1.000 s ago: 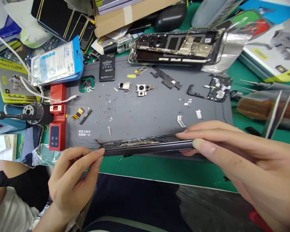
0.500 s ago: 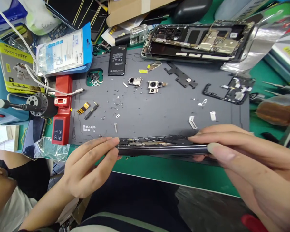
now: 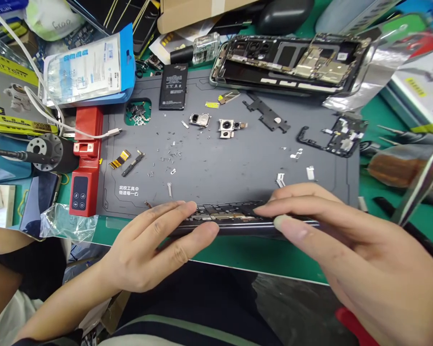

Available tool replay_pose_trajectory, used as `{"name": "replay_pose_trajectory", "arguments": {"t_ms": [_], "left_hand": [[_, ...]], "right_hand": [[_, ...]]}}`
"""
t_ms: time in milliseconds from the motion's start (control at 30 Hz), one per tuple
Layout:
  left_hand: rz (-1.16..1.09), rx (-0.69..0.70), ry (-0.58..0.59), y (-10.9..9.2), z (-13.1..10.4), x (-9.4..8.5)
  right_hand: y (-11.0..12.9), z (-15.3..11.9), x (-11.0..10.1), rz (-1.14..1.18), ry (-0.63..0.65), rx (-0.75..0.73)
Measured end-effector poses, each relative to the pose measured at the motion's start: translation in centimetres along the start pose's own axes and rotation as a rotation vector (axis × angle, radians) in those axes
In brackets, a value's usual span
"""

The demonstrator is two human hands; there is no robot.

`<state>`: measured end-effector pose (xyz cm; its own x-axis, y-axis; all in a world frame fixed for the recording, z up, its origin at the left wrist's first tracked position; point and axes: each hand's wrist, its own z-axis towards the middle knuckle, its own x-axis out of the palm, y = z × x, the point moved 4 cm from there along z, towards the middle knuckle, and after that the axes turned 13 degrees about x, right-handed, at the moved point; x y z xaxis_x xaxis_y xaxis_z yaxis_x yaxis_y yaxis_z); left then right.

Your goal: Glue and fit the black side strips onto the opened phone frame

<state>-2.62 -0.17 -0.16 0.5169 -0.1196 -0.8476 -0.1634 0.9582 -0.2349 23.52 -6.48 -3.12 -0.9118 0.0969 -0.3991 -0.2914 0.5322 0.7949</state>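
Observation:
An opened smartphone (image 3: 234, 228) is tilted nearly edge-on at the front of the grey work mat (image 3: 216, 168), its inner parts facing up and away. My left hand (image 3: 155, 245) grips its left end, thumb along the near edge and fingers on the far side. Toward the right end, my right hand (image 3: 339, 235) pinches the phone between thumb and forefinger. Beyond the hands lie a camera module (image 3: 226, 127), a second, smaller module (image 3: 200, 119), tiny screws (image 3: 171, 154) and small metal brackets (image 3: 280, 179). The phone's underside is hidden.
Behind, another opened phone (image 3: 285, 67) lies beside a black battery (image 3: 173, 86). A red device (image 3: 84, 168) with a white cable (image 3: 104, 135) stands left. Tweezers (image 3: 418, 187) are at the right. Someone else's arm and leg show at lower left.
My right hand has slid left along the phone, and my left hand has moved right onto it. The left thumb now reaches farther along the near edge. The view has shifted slightly.

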Motion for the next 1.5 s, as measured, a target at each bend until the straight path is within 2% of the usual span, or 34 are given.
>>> {"name": "replay_pose_trajectory", "arguments": {"t_ms": [67, 133, 267, 367, 467, 567, 667, 767, 900, 1100, 1300, 1500], "left_hand": [[-0.016, 0.007, -0.013, 0.0, -0.1, 0.1], [-0.03, 0.01, -0.029, 0.0, -0.2, 0.2], [-0.057, -0.06, -0.086, -0.3, -0.2, 0.8], [-0.124, -0.203, -0.177, -0.9, 0.6, 1.2], [-0.165, -0.436, -0.329, -1.8, 1.7, 1.9], [-0.156, -0.642, -0.557, -2.5, 2.4, 2.8], [-0.121, -0.716, -0.737, -3.1, 3.1, 3.7], [-0.126, -0.786, -0.841, -3.4, 3.2, 4.3], [-0.138, -0.862, -0.833, -3.3, 2.6, 4.5], [-0.098, -0.868, -0.658, -3.0, 2.5, 4.0], [-0.213, -0.834, -0.792, -2.7, 2.5, 4.0], [-0.206, -0.718, -0.768, -2.3, 1.8, 3.9]], "right_hand": [[0.8, 0.2, 0.2, -0.009, 0.055, -0.025], [1.4, 0.3, 0.3, -0.028, 0.054, -0.034], [2.2, 0.0, 0.9, -0.055, -0.055, -0.054], [2.5, -0.4, 1.9, -0.005, -0.12, -0.067], [2.6, -0.9, 3.0, 0.167, -0.169, -0.024], [2.6, -1.6, 4.0, 0.312, -0.26, -0.007], [2.8, -2.1, 5.0, 0.362, -0.336, -0.028], [2.9, -2.1, 5.7, 0.397, -0.371, -0.035], [2.9, -1.9, 6.3, 0.433, -0.375, -0.038], [3.1, -2.1, 6.6, 0.47, -0.407, -0.06], [3.0, -1.6, 7.0, 0.539, -0.409, -0.125], [1.8, -1.3, 6.9, 0.58, -0.373, -0.259]]}}
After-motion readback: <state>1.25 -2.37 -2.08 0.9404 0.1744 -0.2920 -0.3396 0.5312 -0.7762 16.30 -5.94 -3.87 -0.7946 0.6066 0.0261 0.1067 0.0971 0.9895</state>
